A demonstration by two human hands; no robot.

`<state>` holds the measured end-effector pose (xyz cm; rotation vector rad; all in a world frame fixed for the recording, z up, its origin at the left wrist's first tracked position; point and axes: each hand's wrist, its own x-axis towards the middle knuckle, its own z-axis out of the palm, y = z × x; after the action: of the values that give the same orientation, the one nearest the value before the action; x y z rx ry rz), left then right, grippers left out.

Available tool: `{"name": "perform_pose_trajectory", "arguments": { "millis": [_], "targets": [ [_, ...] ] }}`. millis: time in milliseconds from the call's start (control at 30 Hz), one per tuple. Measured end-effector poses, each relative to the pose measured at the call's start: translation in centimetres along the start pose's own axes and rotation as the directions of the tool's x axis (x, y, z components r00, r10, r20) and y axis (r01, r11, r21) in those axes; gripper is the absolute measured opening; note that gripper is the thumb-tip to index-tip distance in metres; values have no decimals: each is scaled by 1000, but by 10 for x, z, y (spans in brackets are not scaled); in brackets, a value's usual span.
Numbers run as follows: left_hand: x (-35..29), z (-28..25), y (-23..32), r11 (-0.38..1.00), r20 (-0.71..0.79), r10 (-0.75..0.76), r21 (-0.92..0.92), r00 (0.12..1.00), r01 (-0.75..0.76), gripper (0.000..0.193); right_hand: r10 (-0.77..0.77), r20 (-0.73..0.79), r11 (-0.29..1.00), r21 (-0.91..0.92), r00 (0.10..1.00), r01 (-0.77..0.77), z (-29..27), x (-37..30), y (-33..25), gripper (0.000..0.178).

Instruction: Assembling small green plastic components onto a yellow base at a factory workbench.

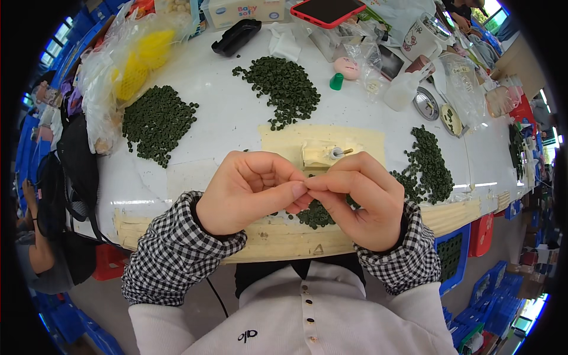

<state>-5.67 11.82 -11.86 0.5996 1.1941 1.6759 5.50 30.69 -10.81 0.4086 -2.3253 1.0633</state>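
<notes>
A: Start close in. What are the hands doing?

B: The left hand [251, 192] and right hand [355, 198] meet fingertip to fingertip above the near edge of the white tabletop [225, 112]. Each grip is pinched together, thumb against forefinger, but whatever sits between them is too small to make out. I'd guess one of the small dark green rings, though I cannot tell.

A: Where are those rings?

B: A little heap of green rings [313, 214] lies right under the hands, partly hidden by the fingers. Just beyond the knuckles stands a pale block with a metal pin [331, 155], set on a taped cream patch.

A: What might go wrong?

B: The piece is tiny and held only by fingertips at the tabletop's edge; a slip would likely drop it into the lap or among the loose rings. The hands also cover the pin from here, so aiming at it could be awkward.

A: And farther out?

B: More green piles: one to the right [429, 165], one at the centre [281, 86], one to the left [158, 121]. Behind them are a clear bag with yellow contents [133, 62], a black tray [236, 36], a green cap [336, 81], a red phone [328, 10] and a white mug [421, 38]. All stand well clear of the hands.
</notes>
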Motion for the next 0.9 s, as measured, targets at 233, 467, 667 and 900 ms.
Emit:
{"name": "perform_pose_trajectory", "arguments": {
  "millis": [233,467,667,900],
  "targets": [
    [-3,5,-4,996,-78,82,44,994,-79,13,368,117,832,401,922,-383,2,-3,-4,15],
    [-4,10,-6,969,-111,184,189,977,-161,11,415,149,772,463,897,-435,2,-3,-6,14],
    [-4,10,-9,954,-136,223,236,965,-187,13,381,144,792,458,913,-403,2,-4,-3,14],
    [-3,7,-9,844,-40,363,439,931,-310,14,336,125,829,432,933,-356,2,-6,0,16]
  ]
}}
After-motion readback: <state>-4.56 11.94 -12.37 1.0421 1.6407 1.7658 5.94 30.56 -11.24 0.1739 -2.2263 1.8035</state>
